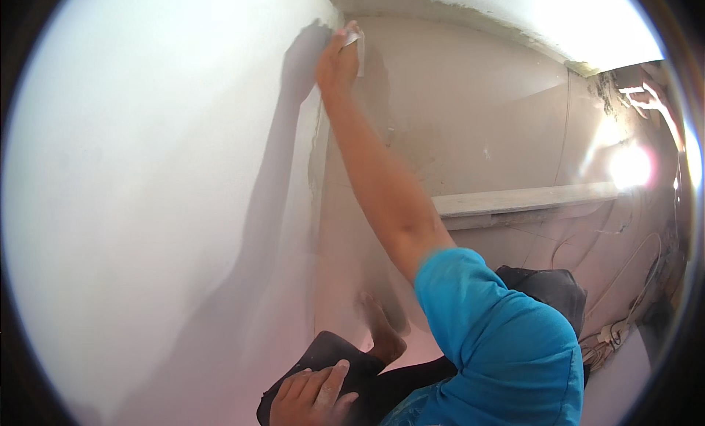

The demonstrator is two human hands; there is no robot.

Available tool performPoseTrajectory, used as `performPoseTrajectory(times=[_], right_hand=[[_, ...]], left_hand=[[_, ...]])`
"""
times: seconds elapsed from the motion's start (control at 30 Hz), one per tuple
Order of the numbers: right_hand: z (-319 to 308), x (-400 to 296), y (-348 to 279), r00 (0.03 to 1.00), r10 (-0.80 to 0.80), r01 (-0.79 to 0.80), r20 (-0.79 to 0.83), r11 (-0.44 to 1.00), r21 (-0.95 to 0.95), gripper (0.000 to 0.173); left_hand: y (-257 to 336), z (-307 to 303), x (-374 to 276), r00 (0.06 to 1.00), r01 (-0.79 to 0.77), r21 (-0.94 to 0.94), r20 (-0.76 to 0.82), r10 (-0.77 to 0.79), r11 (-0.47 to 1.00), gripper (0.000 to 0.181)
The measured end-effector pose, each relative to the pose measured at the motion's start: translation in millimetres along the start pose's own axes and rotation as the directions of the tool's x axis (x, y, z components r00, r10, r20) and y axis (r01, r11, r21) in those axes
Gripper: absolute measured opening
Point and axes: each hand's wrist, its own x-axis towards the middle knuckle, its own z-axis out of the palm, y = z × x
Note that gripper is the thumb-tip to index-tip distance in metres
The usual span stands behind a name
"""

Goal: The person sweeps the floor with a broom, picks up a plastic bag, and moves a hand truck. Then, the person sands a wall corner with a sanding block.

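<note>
My right hand (339, 62), at the end of an outstretched arm, grips a thin pale piece (361, 54) that looks like a folded sheet; its exact kind cannot be told. The hand is close beside the white wall (165, 123), near the inside corner, and its shadow falls on that wall. My left hand (311, 395) rests on my dark-clothed knee (330, 354) with nothing in it. Pale dust marks one of its fingers. My bare foot (385, 338) is on the floor near the foot of the wall.
A long board (529, 200) lies across the dusty floor (468, 106). At the right a bright work lamp (630, 167) shines near its end. Loose cables and a coiled cord (603, 346) lie at the lower right. A second white wall (529, 13) has a rough lower edge.
</note>
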Motion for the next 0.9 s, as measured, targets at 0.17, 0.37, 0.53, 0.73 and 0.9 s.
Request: performPoseTrajectory(times=[0.17,0.37,0.53,0.73,0.9], right_hand=[[14,-54,6,0.831,-0.514,0.555,0.213,0.791,-0.256,0.051],[-41,-23,-5,0.986,0.135,-0.153,0.094,0.963,0.223,0.052],[-86,-52,-42,0.846,0.104,-0.517,0.523,0.397,0.758,0.052],[-101,-67,-54,0.761,0.081,-0.617,0.643,0.397,0.680,0.057],[-85,-114,-60,0.570,0.065,-0.778,0.819,0.365,0.512,0.050]], left_hand=[[14,9,12,1.000,-0.020,0.023,0.010,0.020,1.000,0.052],[26,1,5,0.987,-0.144,0.046,-0.071,0.147,0.989,0.049],[35,-4,-9,0.957,-0.163,0.103,-0.225,0.183,0.981,0.047],[12,18,20,0.893,0.043,-0.056,-0.446,-0.064,0.998,0.040],[-19,23,37,0.750,0.046,-0.350,-0.607,-0.264,0.936,0.072]])
